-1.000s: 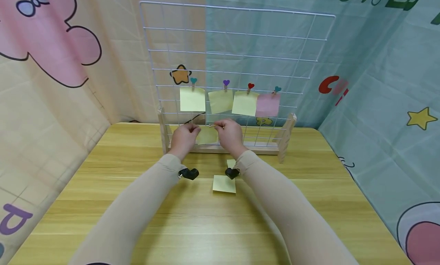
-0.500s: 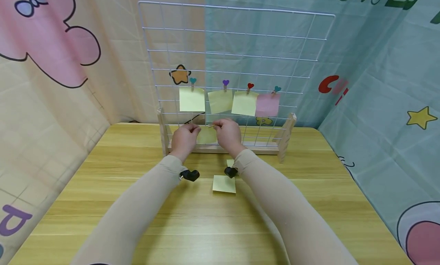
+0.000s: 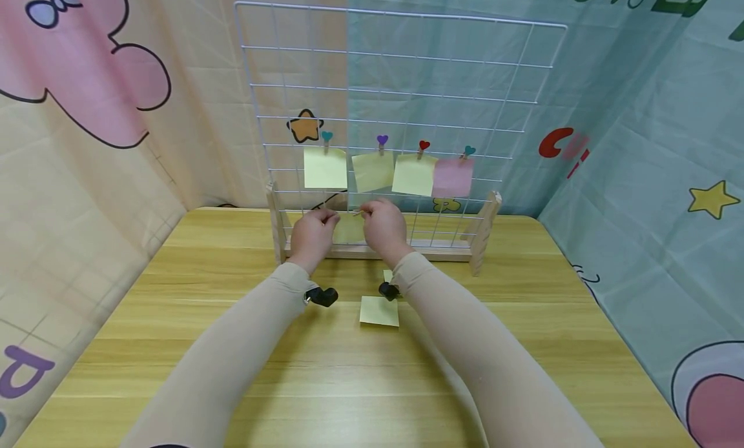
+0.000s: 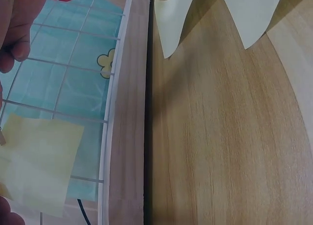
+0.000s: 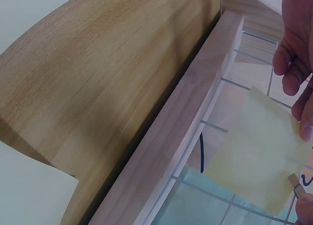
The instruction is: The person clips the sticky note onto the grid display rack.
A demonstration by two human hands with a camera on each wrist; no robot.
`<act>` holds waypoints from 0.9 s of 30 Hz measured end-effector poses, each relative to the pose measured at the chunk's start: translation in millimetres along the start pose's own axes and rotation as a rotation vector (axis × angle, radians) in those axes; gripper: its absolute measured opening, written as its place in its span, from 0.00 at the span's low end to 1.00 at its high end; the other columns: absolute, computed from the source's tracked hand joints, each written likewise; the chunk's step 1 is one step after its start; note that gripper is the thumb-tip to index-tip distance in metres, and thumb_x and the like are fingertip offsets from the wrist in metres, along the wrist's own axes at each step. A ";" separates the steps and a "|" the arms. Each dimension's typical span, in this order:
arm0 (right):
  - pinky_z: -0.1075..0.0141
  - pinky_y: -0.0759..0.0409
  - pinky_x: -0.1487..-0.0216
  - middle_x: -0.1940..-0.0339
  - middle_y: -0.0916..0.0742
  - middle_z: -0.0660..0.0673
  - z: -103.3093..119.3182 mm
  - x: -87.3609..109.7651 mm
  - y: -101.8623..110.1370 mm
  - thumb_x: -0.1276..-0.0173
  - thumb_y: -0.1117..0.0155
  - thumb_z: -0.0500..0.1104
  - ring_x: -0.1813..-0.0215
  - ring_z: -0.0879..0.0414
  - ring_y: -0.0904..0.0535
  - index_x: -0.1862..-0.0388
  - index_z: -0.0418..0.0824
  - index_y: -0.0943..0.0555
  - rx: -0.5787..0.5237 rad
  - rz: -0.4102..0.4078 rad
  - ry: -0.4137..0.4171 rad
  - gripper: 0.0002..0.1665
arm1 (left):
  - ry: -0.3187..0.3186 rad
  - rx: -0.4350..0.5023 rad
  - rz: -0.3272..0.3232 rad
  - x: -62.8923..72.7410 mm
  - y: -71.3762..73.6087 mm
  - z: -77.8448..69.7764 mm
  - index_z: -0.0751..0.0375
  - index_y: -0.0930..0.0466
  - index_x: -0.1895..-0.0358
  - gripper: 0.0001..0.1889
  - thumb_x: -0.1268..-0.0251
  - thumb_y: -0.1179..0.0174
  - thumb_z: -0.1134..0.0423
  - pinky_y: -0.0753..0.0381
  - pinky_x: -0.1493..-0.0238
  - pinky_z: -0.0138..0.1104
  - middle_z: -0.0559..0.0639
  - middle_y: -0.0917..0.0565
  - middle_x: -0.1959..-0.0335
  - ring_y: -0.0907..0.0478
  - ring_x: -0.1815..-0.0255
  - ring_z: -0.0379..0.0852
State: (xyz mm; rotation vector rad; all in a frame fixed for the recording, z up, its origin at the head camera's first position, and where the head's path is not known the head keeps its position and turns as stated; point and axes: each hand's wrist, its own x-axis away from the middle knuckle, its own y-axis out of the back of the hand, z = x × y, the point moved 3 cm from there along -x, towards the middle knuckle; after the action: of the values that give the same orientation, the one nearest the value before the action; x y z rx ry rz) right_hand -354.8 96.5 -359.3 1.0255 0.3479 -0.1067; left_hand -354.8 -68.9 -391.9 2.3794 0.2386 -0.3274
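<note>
- Low on the wire grid (image 3: 401, 13), the left hand (image 3: 310, 236) pinches a yellow note (image 3: 349, 230), presumably steadying it against the wires.
- Opposite, the right hand (image 3: 385, 227) pinches a wooden clip (image 5: 296, 185) at its upper edge.
- Above, clipped notes (image 3: 325, 168) hang; loose notes (image 3: 379, 311) lie on the table (image 3: 174, 306), seemingly for easy reach.

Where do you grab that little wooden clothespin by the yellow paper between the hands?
Probably pinch the clothespin by its back end, coming from the right. It's thin, and its front tip points left toward the yellow paper, so the right hand needn't cover that tip.
</note>
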 end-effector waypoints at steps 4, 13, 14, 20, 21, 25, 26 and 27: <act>0.55 0.14 0.42 0.48 0.11 0.47 2.4 -0.3 0.9 0.20 0.40 0.40 0.44 0.50 0.13 0.47 0.44 0.10 0.034 0.003 0.009 0.13 | -0.013 0.003 -0.005 0.4 0.6 -0.8 0.54 0.10 0.48 0.15 0.20 0.41 0.50 0.17 0.51 0.49 0.54 0.10 0.50 0.14 0.51 0.56; 0.55 0.14 0.43 0.45 0.08 0.49 2.7 -4.0 2.2 0.18 0.41 0.43 0.42 0.50 0.12 0.44 0.47 0.11 0.056 0.059 -0.016 0.14 | -0.043 -0.017 -0.009 0.7 -0.6 0.6 0.55 0.09 0.47 0.15 0.19 0.41 0.51 0.17 0.45 0.52 0.55 0.11 0.45 0.15 0.43 0.59; 0.55 0.14 0.44 0.45 0.08 0.49 2.3 -4.6 2.1 0.18 0.42 0.43 0.43 0.50 0.12 0.43 0.48 0.11 0.059 0.064 -0.016 0.15 | -0.047 -0.020 -0.011 0.6 -0.9 1.2 0.55 0.09 0.47 0.15 0.19 0.41 0.51 0.17 0.44 0.52 0.55 0.11 0.45 0.15 0.43 0.59; 0.55 0.13 0.45 0.44 0.08 0.50 1.5 -7.0 1.5 0.17 0.44 0.43 0.43 0.51 0.11 0.40 0.49 0.12 0.077 0.090 -0.010 0.16 | -0.065 -0.017 -0.012 1.3 -2.4 1.0 0.55 0.10 0.47 0.15 0.19 0.42 0.52 0.17 0.44 0.52 0.56 0.12 0.45 0.16 0.44 0.61; 0.55 0.13 0.46 0.44 0.08 0.50 1.7 -7.0 1.5 0.17 0.44 0.43 0.43 0.51 0.11 0.40 0.49 0.12 0.074 0.095 -0.011 0.17 | -0.070 -0.017 -0.012 1.6 -2.5 0.5 0.55 0.10 0.47 0.15 0.19 0.42 0.52 0.17 0.44 0.52 0.57 0.12 0.45 0.16 0.45 0.61; 0.57 0.12 0.50 0.43 0.08 0.50 1.7 -6.9 0.8 0.16 0.46 0.42 0.46 0.51 0.11 0.38 0.49 0.13 0.060 0.112 -0.020 0.18 | -0.085 -0.019 -0.020 1.5 -3.2 -0.3 0.56 0.10 0.47 0.15 0.19 0.42 0.53 0.17 0.43 0.52 0.57 0.12 0.46 0.15 0.44 0.61; 0.57 0.12 0.50 0.43 0.08 0.50 1.6 -6.8 0.6 0.16 0.46 0.43 0.47 0.51 0.11 0.38 0.50 0.13 0.058 0.114 -0.020 0.18 | -0.089 -0.019 -0.023 1.3 -3.4 -0.3 0.56 0.10 0.47 0.15 0.19 0.42 0.53 0.18 0.43 0.52 0.57 0.12 0.46 0.15 0.45 0.61; 0.57 0.12 0.51 0.43 0.08 0.50 1.4 -6.5 0.3 0.16 0.46 0.43 0.48 0.52 0.11 0.37 0.50 0.13 0.057 0.115 -0.022 0.18 | -0.092 -0.022 -0.024 1.4 -3.7 -0.3 0.56 0.10 0.47 0.15 0.18 0.42 0.53 0.18 0.43 0.52 0.57 0.12 0.46 0.15 0.45 0.61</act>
State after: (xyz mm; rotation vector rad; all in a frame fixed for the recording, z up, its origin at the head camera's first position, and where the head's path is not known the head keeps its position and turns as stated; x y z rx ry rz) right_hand -360.5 95.0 -356.2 1.0975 0.2662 -0.0244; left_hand -354.4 -65.9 -394.5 2.3351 0.2274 -0.4425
